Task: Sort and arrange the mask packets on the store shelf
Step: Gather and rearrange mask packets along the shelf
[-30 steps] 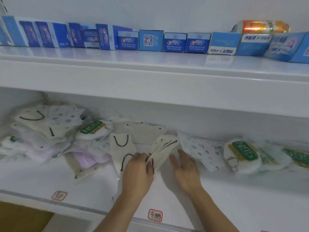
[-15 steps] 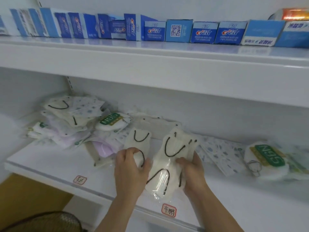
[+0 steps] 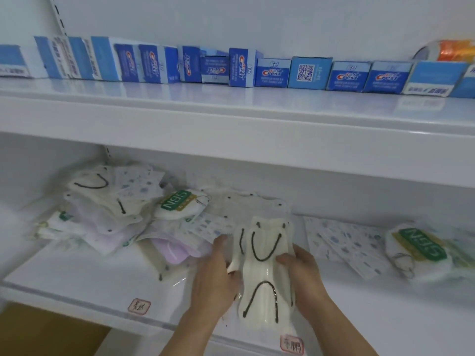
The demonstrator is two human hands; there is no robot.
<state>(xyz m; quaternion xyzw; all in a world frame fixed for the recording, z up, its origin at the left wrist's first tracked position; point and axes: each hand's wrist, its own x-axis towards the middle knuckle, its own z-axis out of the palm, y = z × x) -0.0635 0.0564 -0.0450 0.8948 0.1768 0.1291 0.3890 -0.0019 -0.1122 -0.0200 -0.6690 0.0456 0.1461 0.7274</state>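
Observation:
Cream mask packets with black ear loops point(image 3: 264, 268) stand stacked upright between my hands above the lower shelf point(image 3: 84, 281). My left hand point(image 3: 213, 276) grips their left edge and my right hand point(image 3: 300, 276) grips the right edge. A loose heap of mask packets point(image 3: 108, 211) lies at the shelf's left, with a white N95 packet point(image 3: 180, 202) on top of it. Patterned blue-dotted packets point(image 3: 344, 242) and another N95 packet point(image 3: 419, 250) lie to the right.
The upper shelf point(image 3: 231, 111) overhangs the lower one and carries a row of blue toothpaste boxes point(image 3: 272, 73). Two red-bordered labels point(image 3: 138, 306) point(image 3: 291, 344) sit on the lower shelf's front edge. A white wall closes the left side.
My hands gathered the cream packets from the shelf and brought them together into one upright stack. The view has shifted to the left and nearer.

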